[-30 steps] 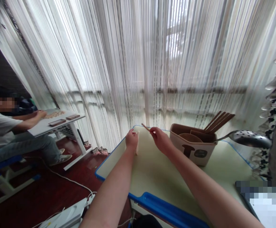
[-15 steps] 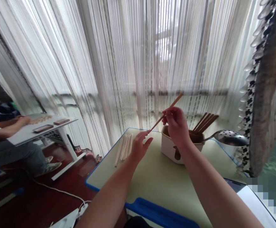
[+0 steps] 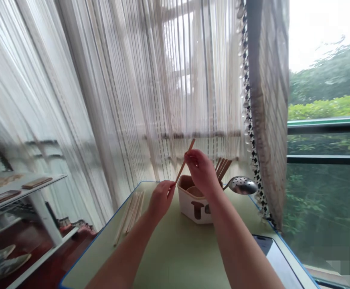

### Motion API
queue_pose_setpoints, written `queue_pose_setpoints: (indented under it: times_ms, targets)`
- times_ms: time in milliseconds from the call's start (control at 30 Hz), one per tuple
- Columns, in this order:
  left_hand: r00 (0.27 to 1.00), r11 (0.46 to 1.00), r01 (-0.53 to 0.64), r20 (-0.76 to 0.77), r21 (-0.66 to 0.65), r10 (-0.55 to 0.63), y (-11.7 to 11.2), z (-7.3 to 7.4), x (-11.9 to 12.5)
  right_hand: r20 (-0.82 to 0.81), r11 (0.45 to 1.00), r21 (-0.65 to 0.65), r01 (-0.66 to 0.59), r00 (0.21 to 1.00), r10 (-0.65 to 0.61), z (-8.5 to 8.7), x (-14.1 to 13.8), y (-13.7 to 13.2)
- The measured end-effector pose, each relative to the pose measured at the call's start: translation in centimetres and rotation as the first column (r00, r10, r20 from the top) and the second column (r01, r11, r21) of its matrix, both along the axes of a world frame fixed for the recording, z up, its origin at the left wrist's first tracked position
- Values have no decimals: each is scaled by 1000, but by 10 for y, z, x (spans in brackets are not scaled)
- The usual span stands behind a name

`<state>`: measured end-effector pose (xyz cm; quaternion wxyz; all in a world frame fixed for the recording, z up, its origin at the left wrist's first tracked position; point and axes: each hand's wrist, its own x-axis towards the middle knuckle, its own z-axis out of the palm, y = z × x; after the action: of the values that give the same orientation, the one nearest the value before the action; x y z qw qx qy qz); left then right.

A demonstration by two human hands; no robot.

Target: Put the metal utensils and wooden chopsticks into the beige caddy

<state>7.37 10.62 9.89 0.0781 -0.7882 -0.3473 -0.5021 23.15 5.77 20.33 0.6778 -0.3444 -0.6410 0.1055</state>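
A brown wooden chopstick (image 3: 182,169) slants between my two hands in the head view; I cannot tell whether it is one or a pair. My right hand (image 3: 203,170) pinches it near its upper part, above the holder. The fingers of my left hand (image 3: 162,197) are closed on its lower tip. Just beneath my right hand is a white utensil holder (image 3: 188,208) with brown markings. It holds several brown chopsticks (image 3: 223,167) and a metal slotted spoon (image 3: 243,185), whose bowl sticks out to the right. Several pale chopsticks (image 3: 133,214) lie on the table, left of my left hand.
The blue-edged table (image 3: 175,257) carries a flat device with a screen (image 3: 278,257) at the right front. Sheer curtains (image 3: 126,100) hang behind, with a window at the right. At the left, a white table (image 3: 30,176) bears trays; another person's shoe (image 3: 14,265) shows below.
The view has turned right, so the window now shows and the co-worker's arms are out of view. The chopstick stands steeper, and my left fingers have closed more around its lower end.
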Motion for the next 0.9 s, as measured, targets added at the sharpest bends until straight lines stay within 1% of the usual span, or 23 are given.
queue_pose_setpoints:
  times_ms: [33, 100, 167, 233, 267, 333, 400, 467, 567, 633, 700, 800, 900]
  targets:
    - [1000, 1000, 0, 4, -1, 0, 3, 3, 5, -5, 1000, 3, 27, 1000, -27, 2, 8, 1]
    - [999, 1000, 19, 44, -11, -19, 8, 9, 18, -25, 1000, -1, 22, 999, -22, 5, 24, 3]
    - [994, 997, 69, 89, -23, -66, 11, 18, 32, -57, 1000, -2, 0, 998, -1, 6, 37, 4]
    - [987, 991, 132, 94, -25, -129, 12, 30, 49, -96, 1000, 18, 16, 995, -14, 8, 47, 1]
    - [984, 987, 161, 83, -26, -158, 13, 37, 57, -111, 998, 35, 46, 993, -42, 10, 51, -2]
    - [976, 976, 215, 51, -43, -212, 15, 49, 74, -119, 985, 83, 149, 983, -139, 13, 59, -10]
    - [966, 963, 260, 34, -70, -258, 19, 58, 89, -86, 951, 140, 277, 960, -267, 17, 66, -20]
    - [946, 940, 323, 30, -109, -322, 24, 63, 100, -52, 904, 192, 383, 923, -380, 20, 72, -29]
    - [901, 886, 430, 19, -171, -434, 31, 63, 109, -28, 852, 227, 472, 878, -478, 21, 78, -33]
    - [880, 860, 464, -4, -212, -475, 36, 59, 111, -5, 838, 219, 500, 860, -511, 20, 81, -29]
    - [878, 852, 466, 7, -240, -478, 39, 54, 111, 16, 831, 199, 520, 846, -533, 17, 83, -22]
    - [883, 847, 465, 69, -258, -464, 40, 47, 114, 48, 819, 173, 546, 826, -561, 12, 84, -11]
    - [897, 867, 440, 69, -234, -437, 42, 40, 119, 122, 832, 141, 536, 825, -552, 8, 85, -4]
